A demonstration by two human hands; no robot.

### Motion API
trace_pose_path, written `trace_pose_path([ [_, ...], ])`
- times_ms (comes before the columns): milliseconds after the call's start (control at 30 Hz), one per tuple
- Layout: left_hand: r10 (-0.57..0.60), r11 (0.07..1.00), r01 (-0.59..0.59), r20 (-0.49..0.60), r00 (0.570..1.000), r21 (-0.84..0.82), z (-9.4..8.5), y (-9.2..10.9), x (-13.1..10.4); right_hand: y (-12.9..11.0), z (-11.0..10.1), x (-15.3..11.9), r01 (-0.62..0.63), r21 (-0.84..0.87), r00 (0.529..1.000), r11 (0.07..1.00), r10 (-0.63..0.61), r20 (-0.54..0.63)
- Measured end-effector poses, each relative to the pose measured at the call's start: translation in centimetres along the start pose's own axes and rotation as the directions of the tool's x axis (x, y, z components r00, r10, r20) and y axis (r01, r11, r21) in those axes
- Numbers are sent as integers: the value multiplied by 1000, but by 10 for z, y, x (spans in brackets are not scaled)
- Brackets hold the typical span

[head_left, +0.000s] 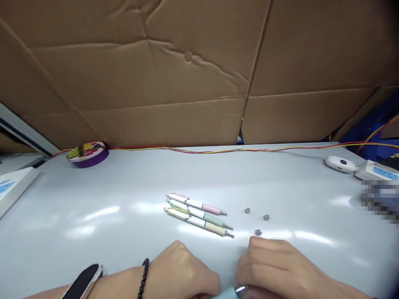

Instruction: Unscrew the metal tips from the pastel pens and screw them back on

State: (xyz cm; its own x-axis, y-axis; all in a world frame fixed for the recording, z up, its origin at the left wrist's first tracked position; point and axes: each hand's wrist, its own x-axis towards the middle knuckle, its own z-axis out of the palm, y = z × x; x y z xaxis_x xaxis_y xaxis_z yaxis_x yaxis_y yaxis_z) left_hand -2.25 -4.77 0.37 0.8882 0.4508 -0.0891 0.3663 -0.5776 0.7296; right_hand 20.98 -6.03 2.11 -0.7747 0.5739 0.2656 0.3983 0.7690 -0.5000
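My left hand (182, 274) is closed around a pen with a light blue grip (227, 293) at the bottom edge of the view; most of it is hidden. Fingers of my right hand (277, 265) are curled at the pen's silver tip (240, 290). Beyond my hands lie three pens side by side: one pink and white (196, 203), one green and white (199, 214), one yellow and white (198, 222). To their right are three small silver cone tips, one (247, 210) at the back, another (266, 217) farther right, the third (258, 232) near my right knuckles.
A purple round tin (87, 155) stands at the back left of the glossy table (131, 178). Red and yellow wires (193, 152) run along the back edge before a cardboard wall (156, 83). Power strips (374, 170) sit at both sides, with a white plug-in device (340, 164) at right.
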Motion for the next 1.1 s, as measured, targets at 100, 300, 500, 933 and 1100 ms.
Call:
trace_pose_path([
  [100,20,1000,-20,12,1000,1,0,-1,-1,-1,3,-4,-49,-9,999,999,48,-13],
  [300,-27,1000,27,11,1000,5,-6,10,-2,-3,8,-4,-143,23,990,990,142,25],
  [500,-3,1000,3,7,1000,7,-4,7,-3,-5,-6,-2,-208,178,978,962,209,12],
  [933,352,936,-329,-267,897,126,0,0,-3,-15,-15,-3,-223,213,975,951,221,33],
  [1100,402,915,-370,-307,863,158,1,0,-2,-13,-8,-4,-257,230,964,939,267,-10],
])
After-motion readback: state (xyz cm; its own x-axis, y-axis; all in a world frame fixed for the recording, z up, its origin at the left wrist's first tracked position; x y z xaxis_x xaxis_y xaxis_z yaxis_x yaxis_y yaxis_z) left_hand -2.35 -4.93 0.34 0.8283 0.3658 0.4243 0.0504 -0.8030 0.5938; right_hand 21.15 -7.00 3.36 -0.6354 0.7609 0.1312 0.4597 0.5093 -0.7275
